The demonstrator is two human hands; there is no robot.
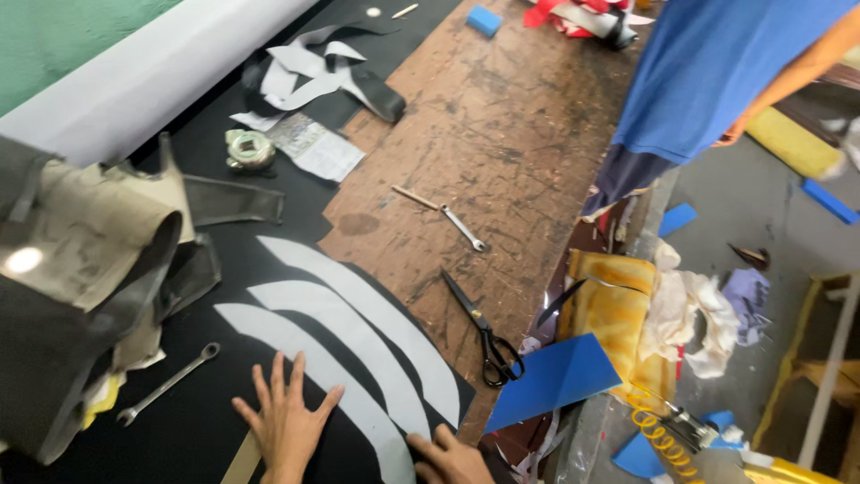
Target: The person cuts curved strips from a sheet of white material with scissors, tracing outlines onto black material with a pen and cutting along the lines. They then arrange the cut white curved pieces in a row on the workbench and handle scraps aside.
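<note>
Three curved grey paper pattern strips (358, 336) lie fanned on a black sheet of material (197, 421) at 6 o'clock on the scarred brown wooden workbench (502, 134). Left hand (287, 421) flat, fingers spread, unclenched, pressing the black sheet just beside the lowest strip. Right hand (448, 457) at the strips' lower ends, fingers curled; grip unclear. Black-handled scissors (484, 332) at 3 o'clock of the strips. Silver spanner (166, 385) at 9 o'clock. Smaller wrench (461, 227) at 12 o'clock. Blue card sheet (555, 376) beyond the scissors. Another person's blue shirt (717, 72) at 2 o'clock.
</note>
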